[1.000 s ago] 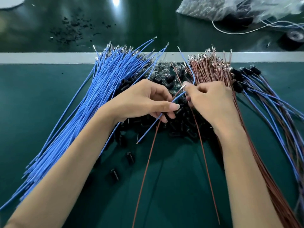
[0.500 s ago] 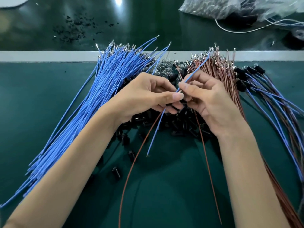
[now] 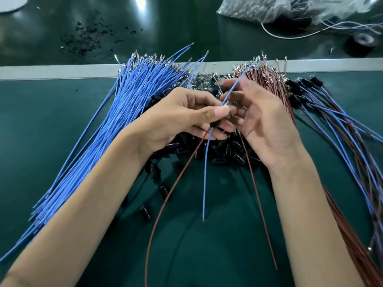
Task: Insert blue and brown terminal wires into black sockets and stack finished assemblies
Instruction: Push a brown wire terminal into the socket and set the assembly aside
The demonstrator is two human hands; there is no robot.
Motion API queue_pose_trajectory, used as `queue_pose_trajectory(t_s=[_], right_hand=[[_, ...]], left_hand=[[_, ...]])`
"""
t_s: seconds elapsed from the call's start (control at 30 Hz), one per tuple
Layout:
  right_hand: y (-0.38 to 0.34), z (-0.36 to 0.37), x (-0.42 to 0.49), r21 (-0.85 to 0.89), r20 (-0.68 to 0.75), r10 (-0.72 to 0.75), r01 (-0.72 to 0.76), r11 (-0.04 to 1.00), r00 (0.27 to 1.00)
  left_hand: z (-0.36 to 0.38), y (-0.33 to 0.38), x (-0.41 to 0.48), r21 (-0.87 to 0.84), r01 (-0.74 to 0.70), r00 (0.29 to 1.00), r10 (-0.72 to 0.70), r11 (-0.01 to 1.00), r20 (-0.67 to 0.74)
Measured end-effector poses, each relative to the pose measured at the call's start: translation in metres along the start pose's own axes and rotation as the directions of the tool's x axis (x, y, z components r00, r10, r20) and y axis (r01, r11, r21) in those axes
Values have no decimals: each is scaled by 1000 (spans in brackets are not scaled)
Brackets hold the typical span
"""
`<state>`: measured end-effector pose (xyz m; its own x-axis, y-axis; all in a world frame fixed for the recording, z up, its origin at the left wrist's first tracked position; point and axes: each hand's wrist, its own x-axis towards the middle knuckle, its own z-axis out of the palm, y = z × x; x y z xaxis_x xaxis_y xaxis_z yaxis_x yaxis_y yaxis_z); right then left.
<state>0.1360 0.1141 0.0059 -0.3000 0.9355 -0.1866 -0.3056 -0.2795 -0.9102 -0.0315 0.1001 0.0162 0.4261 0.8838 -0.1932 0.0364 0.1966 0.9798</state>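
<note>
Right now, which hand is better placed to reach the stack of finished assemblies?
Probably the right hand: the finished assemblies lie on its side, while the left hand pinches the blue wire farther away.

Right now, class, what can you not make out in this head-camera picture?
Head view:
What the left hand pinches besides the blue wire: its fingers cover it.
Whether the right hand holds that wire: motion blur.
Brown wire bundle near ends: cut off by the frame edge.
Plastic bag contents: blurred.
</note>
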Motion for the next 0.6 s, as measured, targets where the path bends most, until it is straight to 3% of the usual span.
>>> queue_pose_trajectory(t_s=[0.07,0.17,0.3,0.4,0.5,0.6], right_hand=[[0,-1,0,-63,-47,18,-21,998,999],[2,4,-7,-309,53,49,-30,951,997],[6,10,-17,-401,160,57,12,916,985],[12,14,-22,-430,147,76,-5,903,986],[19,19,-32,-430,133,184,-110,896,974],[24,20,-50,-529,190,369,-222,819,910]], left_hand=[[0,0,0,-62,-35,999,32,997,-38],[-3,-1,2,-173,-87,987,62,981,-147],[-5,0,3,-149,-105,968,66,983,-243],[-2,3,3,-146,-111,965,71,983,-254],[0,4,3,-224,-134,960,71,965,-270],[-2,5,4,-303,-147,949,48,942,-310]])
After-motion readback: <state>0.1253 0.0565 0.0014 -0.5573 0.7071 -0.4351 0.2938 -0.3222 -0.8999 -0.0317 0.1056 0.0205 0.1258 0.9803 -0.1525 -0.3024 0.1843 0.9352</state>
